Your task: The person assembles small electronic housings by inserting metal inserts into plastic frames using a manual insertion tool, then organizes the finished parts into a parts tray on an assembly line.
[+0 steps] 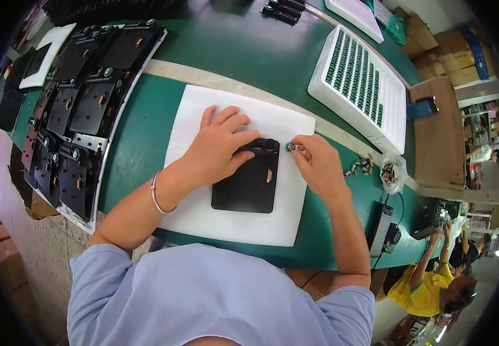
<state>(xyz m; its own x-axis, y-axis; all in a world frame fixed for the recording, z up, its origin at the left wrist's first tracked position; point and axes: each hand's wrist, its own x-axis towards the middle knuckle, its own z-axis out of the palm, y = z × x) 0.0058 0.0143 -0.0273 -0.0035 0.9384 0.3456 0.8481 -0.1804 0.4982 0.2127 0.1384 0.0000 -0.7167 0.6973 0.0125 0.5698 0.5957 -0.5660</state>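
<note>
A flat black plastic housing (242, 187) with a raised rounded top edge lies on a white foam sheet (195, 222) in front of me. My left hand (222, 141) grips the housing's top edge between thumb and index finger, the other fingers spread above the sheet. Just right of the housing's top corner, my right hand (318, 164) pinches a small round green part (290, 147) between thumb and fingertips. The green part is apart from the housing. A small orange-brown piece (269, 175) sits on the housing's right side.
A white tray (317, 86) with rows of small green parts stands at the back right. Small metallic pieces (365, 165) lie beside a clear bag (392, 174). At left, a rack (102, 155) carries several black housings. A person in yellow (425, 288) works at far right.
</note>
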